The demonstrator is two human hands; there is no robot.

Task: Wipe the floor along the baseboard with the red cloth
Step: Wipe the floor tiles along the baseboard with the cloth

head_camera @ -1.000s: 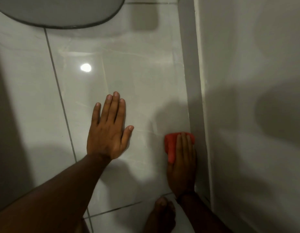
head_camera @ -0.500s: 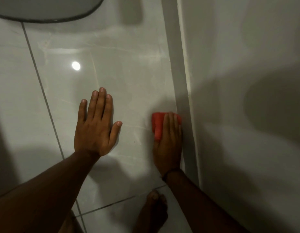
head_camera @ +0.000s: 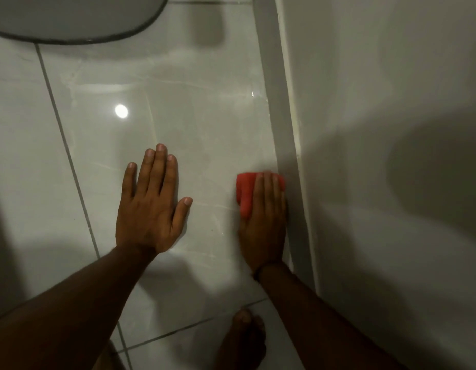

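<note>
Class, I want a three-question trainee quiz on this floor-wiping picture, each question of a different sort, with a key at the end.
1. True or false: the left hand lies flat on the floor tile with nothing under it.
2. Multiple choice: the red cloth is pressed to the floor by the right hand. Where is it? A) beside the baseboard B) on the grey mat C) under the bare foot
3. Fill in: the grey mat lies at the ____ edge of the view, away from both hands.

Key: 1 true; 2 A; 3 top
</note>
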